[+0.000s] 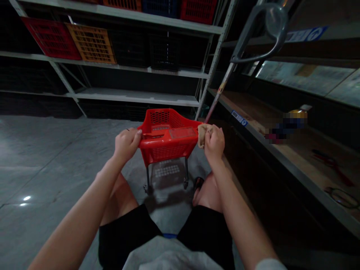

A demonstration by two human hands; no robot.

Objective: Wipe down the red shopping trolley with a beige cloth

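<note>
A small red plastic shopping cart point(168, 142) stands on the floor in front of my knees. My left hand point(127, 143) is closed on the left end of its handle, the thumb lying on top. At the opposite end, my right hand point(215, 143) grips a folded beige cloth point(201, 135) and presses it to the cart's right corner. The cart's basket appears to hold nothing. Its thin grey legs end in small casters on the concrete.
Beyond the cart, a white metal rack point(137, 98) carries a red crate point(52, 39), a yellow crate point(91, 43) and dark crates. On my right runs a wooden shelf point(270, 153) with red-handled pliers point(333, 165) on it. A long pole with a grey handle point(253, 58) leans there.
</note>
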